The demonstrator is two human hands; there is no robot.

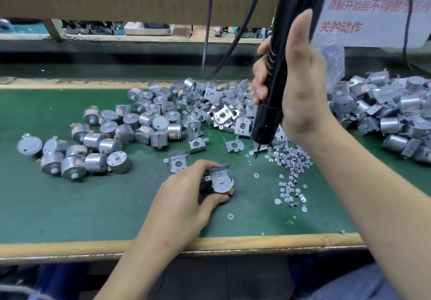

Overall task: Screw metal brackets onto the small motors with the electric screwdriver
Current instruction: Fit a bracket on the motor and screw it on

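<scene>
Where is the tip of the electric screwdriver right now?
Head view, right of centre: the screwdriver bit is at the left edge of the screw pile, beyond the bracketed motor in the left hand.

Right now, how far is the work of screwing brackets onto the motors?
Done, it seems: the pile of bracketed motors at the right. In hand: the left hand holds one motor with a bracket laid on it, while the right hand grips the electric screwdriver, its bit down beside the screws. Left: many bare motors at the left and loose brackets in the middle.
</scene>
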